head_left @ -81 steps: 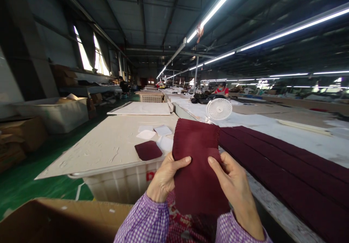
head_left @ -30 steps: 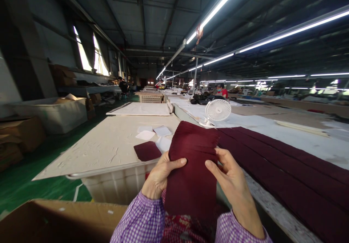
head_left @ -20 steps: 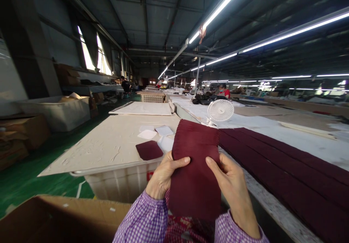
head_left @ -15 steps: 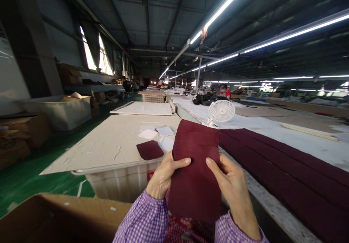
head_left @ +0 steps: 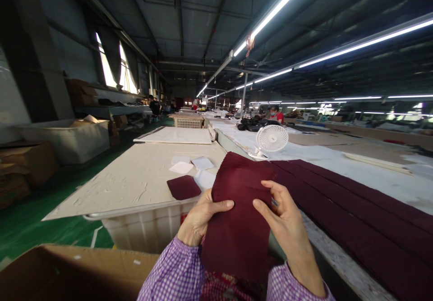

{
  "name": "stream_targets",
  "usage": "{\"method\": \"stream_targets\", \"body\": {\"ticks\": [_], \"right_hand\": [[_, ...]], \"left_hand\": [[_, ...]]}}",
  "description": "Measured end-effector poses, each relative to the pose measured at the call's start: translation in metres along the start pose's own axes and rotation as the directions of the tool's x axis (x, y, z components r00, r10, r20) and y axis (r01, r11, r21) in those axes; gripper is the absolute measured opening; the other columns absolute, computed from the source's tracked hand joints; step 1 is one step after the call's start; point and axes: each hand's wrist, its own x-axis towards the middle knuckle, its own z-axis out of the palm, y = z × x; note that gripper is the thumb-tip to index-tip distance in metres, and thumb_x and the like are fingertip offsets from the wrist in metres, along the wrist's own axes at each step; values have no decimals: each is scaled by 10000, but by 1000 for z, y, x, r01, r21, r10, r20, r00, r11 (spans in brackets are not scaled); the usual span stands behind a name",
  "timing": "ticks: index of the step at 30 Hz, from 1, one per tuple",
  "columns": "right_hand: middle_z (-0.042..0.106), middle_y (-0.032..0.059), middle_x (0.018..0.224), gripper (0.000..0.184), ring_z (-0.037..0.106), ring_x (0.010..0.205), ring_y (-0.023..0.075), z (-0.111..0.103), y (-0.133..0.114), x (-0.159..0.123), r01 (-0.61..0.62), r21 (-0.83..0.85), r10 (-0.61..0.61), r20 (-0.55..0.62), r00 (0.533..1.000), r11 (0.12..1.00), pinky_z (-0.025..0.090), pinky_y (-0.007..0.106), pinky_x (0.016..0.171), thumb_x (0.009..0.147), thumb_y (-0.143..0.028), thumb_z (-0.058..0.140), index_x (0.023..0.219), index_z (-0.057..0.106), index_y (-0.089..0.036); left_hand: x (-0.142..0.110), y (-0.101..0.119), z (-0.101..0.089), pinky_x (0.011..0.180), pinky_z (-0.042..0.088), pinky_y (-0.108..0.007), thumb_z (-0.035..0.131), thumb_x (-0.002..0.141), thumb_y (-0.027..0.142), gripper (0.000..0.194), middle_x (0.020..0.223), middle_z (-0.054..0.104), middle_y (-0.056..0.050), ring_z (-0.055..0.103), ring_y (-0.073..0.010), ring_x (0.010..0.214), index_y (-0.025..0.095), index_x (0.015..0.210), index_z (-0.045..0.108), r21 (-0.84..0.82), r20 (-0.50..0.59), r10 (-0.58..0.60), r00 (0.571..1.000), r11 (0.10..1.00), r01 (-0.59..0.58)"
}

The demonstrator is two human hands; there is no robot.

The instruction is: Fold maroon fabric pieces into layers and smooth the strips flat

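A maroon fabric piece point(head_left: 237, 229) with a finely notched upper left edge hangs upright in front of me. My left hand point(head_left: 206, 213) grips its left side, thumb flat on the front and the other fingers hidden behind. At the right edge of the cloth is my right hand point(head_left: 282, 217), its thumb and index finger spread apart over the front; its other fingers are partly hidden. A smaller maroon piece point(head_left: 183, 187) with cut corners lies on the cream board point(head_left: 128, 170), beside several white pattern pieces point(head_left: 181, 167).
Long maroon fabric strips point(head_left: 338, 202) cover the worktable at right. A white fan point(head_left: 272, 138) stands beyond them. An open cardboard box point(head_left: 101, 265) is at lower left, and a plastic bin point(head_left: 145, 229) supports the board. Other people work in the distance.
My right hand has loosened from the fabric's right edge, and its index finger has come round to the front, lifted. My left hand keeps its grip. The view has shifted slightly.
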Motion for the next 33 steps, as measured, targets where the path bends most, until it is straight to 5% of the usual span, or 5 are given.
{"method": "stream_targets", "body": {"ticks": [18,25,33], "right_hand": [[575,62,1165,404,580,1031,200,-2,1,1,-82,90,71,119,990,993,524,270,798,784,-437,638,1117,520,-241],[648,50,956,305,618,814,182,-2,-4,-1,-140,116,113,210,971,983,521,259,702,824,-474,575,962,543,-204],[536,-3,639,359,471,584,127,5,-7,-6,-146,-83,153,81,985,986,380,207,491,837,-504,527,708,549,-169]], "left_hand": [[2,4,-6,714,539,-315,784,583,95,393,847,731,-125,687,-233,738,81,964,685,62,58,-15,998,998,12],[5,2,-4,731,539,-342,803,559,109,346,813,731,-117,687,-240,714,92,883,684,23,-51,43,998,999,-42],[7,-2,-6,696,553,-326,774,612,103,289,811,731,-114,689,-227,701,98,885,682,-44,-42,58,997,997,-59]]}}
